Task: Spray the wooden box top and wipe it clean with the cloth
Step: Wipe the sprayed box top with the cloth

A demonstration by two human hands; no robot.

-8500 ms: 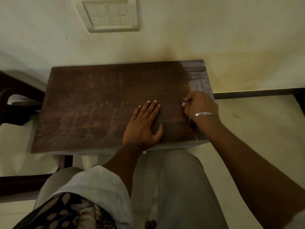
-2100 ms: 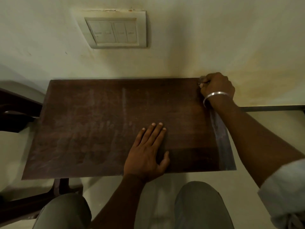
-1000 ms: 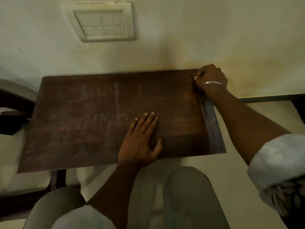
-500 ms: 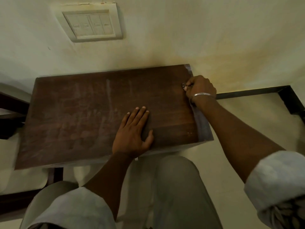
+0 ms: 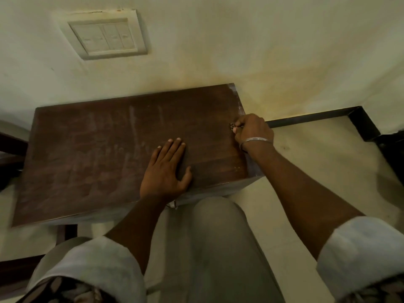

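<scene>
Standing against a pale wall [image 5: 240, 40]: one wooden box, its dark brown top [image 5: 98, 154] turned up to the camera, long side along the wall.

Surface: pale streaks and smears across the left and middle; a darker band toward the front right.

Left hand [image 5: 166, 169]: palm down on the top, near the front edge and right of the middle. Fingers straight and close together, thumb spread to the side. Holds nothing.

Right hand [image 5: 253, 130]: at the right edge of the top, nearer the far corner. Fingers curled tight into a fist round the cloth [image 5: 231, 126], of which only a small speckled bit shows past the knuckles, down against the wood. A metal bangle [image 5: 255, 139] sits on the wrist.

Also present:
- switch plate [image 5: 107, 35], on the wall above the left half of the box;
- dark skirting strip [image 5: 306, 118], along the wall foot to the right of the box;
- pale floor [image 5: 317, 171];
- grey trouser leg [image 5: 218, 248], just in front of the box;
- rolled pale sleeves, left [image 5: 91, 265] and right [image 5: 360, 248];
- dark furniture [image 5: 11, 149], at the left edge, too cut off to identify.
</scene>
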